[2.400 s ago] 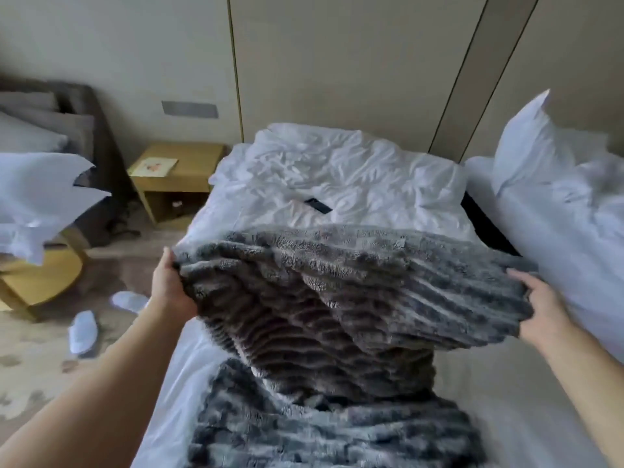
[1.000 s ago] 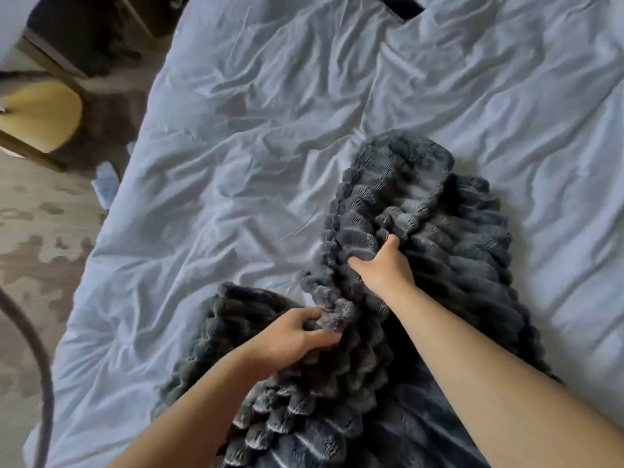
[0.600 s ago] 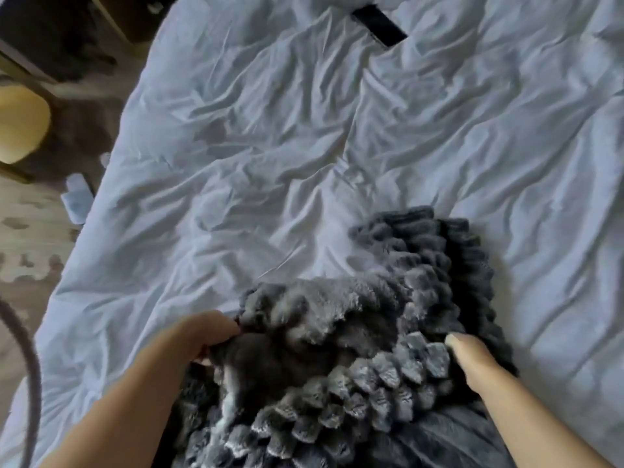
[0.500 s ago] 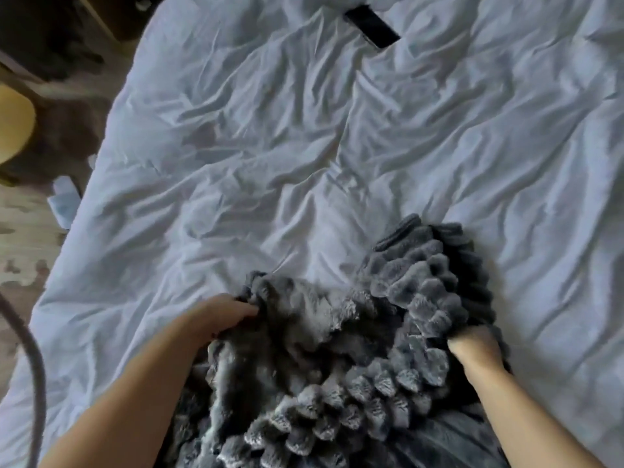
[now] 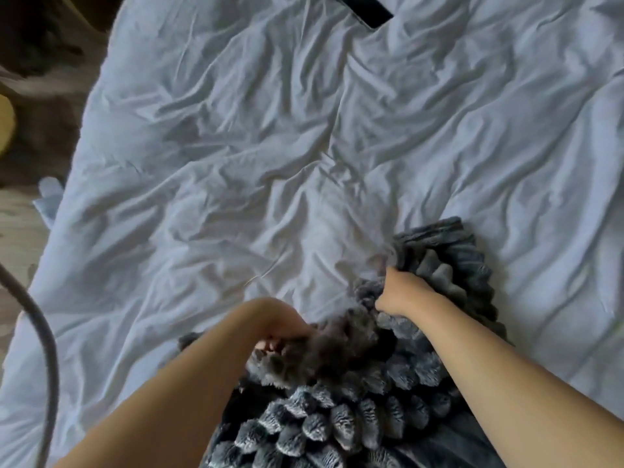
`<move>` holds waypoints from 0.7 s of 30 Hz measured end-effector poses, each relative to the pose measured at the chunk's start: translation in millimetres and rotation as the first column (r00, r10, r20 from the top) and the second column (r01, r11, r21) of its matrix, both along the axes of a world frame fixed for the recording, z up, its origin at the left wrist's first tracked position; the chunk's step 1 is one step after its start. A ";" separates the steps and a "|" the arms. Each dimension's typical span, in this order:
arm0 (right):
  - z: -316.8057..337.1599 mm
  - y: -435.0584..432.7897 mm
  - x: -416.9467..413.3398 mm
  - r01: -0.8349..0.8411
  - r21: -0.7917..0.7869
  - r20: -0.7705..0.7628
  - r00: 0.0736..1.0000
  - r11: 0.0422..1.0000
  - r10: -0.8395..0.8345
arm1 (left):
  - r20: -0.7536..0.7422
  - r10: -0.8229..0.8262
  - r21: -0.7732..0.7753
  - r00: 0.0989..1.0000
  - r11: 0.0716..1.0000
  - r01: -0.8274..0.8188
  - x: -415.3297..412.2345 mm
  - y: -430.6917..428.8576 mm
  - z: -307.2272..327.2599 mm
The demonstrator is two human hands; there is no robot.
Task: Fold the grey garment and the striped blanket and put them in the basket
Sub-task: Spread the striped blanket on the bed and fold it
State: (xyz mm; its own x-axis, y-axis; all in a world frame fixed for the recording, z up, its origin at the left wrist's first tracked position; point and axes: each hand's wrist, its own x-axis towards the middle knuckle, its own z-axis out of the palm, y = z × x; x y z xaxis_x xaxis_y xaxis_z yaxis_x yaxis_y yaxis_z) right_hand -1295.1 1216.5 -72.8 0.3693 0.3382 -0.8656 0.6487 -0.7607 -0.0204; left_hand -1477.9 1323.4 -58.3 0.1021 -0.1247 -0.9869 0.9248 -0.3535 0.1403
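The striped blanket (image 5: 354, 410), dark grey ribbed plush, lies bunched on the white bed at the bottom centre and right of the head view. My left hand (image 5: 277, 327) is closed on a fuzzy fold at its near left edge. Further right and higher, my right hand (image 5: 403, 292) grips a bunched ridge of the same blanket. Both forearms reach in from the bottom. No grey garment or basket shows in this view.
The crumpled white bed sheet (image 5: 270, 146) fills most of the view. A flat black object (image 5: 366, 8) lies on it at the top edge. Left of the bed are patterned floor, a white slipper (image 5: 50, 194) and a grey curved cable (image 5: 40, 319).
The blanket went from held up spread between both hands to bunched on the bed. In the last half second both hands shifted right, regripping the folds closer together.
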 end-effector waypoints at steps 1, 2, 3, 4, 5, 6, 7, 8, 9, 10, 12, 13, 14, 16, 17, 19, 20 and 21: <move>-0.1 -8.9 -1.9 0.058 0.038 -0.003 0.998 0.998 -0.058 | 0.117 -0.097 0.076 0.988 0.993 0.088 -3.1 -10.0 -1.0; 1.4 -18.2 -4.1 0.133 0.095 -0.018 0.991 0.987 -0.132 | 0.225 -0.111 0.125 0.968 0.989 0.084 -5.5 -20.1 -1.3; 2.4 -26.8 -7.2 0.206 0.146 -0.032 0.978 0.967 -0.204 | 0.317 -0.051 0.129 0.947 0.992 0.010 -9.2 -30.0 -0.8; 5.9 -36.2 -10.4 0.290 0.203 -0.054 0.957 0.935 -0.285 | 0.392 0.067 0.092 0.917 0.990 -0.111 -13.0 -39.0 1.6; 12.3 -44.7 -14.2 0.390 0.276 -0.090 0.921 0.879 -0.380 | 0.438 0.223 0.032 0.871 0.964 -0.263 -16.9 -48.2 4.2; 19.4 -52.7 -18.6 0.513 0.348 -0.154 0.857 0.784 -0.492 | 0.459 0.389 -0.032 0.799 0.906 -0.423 -20.4 -57.0 9.1; 28.8 -60.8 -22.8 0.651 0.402 -0.259 0.755 0.644 -0.602 | 0.474 0.535 -0.095 0.700 0.821 -0.563 -23.8 -65.0 14.7; 38.8 -69.0 -26.8 0.762 0.424 -0.372 0.639 0.490 -0.673 | 0.484 0.657 -0.162 0.578 0.716 -0.679 -25.8 -71.5 23.6; 49.1 -77.9 -29.5 0.834 0.423 -0.467 0.535 0.353 -0.704 | 0.488 0.747 -0.220 0.452 0.606 -0.764 -27.6 -75.9 34.7; 60.1 -86.2 -32.3 0.868 0.429 -0.539 0.468 0.249 -0.700 | 0.481 0.812 -0.281 0.329 0.499 -0.820 -29.3 -79.6 46.5; 88.0 -99.8 -38.3 0.880 0.461 -0.631 0.417 0.117 -0.654 | 0.450 0.885 -0.418 0.119 0.326 -0.848 -32.5 -83.2 73.0; 102.8 -106.0 -40.7 0.868 0.489 -0.655 0.429 0.083 -0.622 | 0.432 0.901 -0.502 0.031 0.269 -0.822 -34.2 -83.7 87.2; 119.0 -111.2 -44.0 0.851 0.521 -0.676 0.458 0.066 -0.577 | 0.389 0.920 -0.599 -0.047 0.214 -0.772 -36.3 -84.1 103.6; 154.9 -119.2 -51.1 0.816 0.571 -0.705 0.544 0.090 -0.454 | 0.225 0.957 -0.770 -0.183 0.059 -0.635 -42.7 -84.1 134.3; 174.0 -121.9 -55.4 0.793 0.598 -0.703 0.590 0.118 -0.397 | 0.150 0.963 -0.820 -0.223 -0.005 -0.573 -47.1 -84.5 150.6; 211.4 -127.3 -63.7 0.715 0.677 -0.661 0.695 0.173 -0.284 | 0.084 0.975 -0.872 -0.207 -0.029 -0.488 -54.9 -87.2 186.8; 228.3 -129.6 -68.1 0.639 0.740 -0.599 0.768 0.209 -0.228 | 0.100 0.981 -0.876 -0.165 0.008 -0.482 -58.0 -90.0 204.1; 242.9 -132.0 -72.3 0.517 0.813 -0.476 0.855 0.266 -0.207 | 0.148 0.983 -0.863 -0.112 0.074 -0.499 -60.8 -93.3 220.2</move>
State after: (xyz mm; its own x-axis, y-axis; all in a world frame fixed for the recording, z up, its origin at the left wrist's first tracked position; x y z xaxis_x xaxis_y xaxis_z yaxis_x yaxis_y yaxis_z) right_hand -1367.3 1084.5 170.1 0.5264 0.8287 -0.1903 0.1620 -0.3174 -0.9343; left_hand -1538.8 1230.1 161.9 0.8989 0.2593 -0.3532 -0.0473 0.8589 0.5100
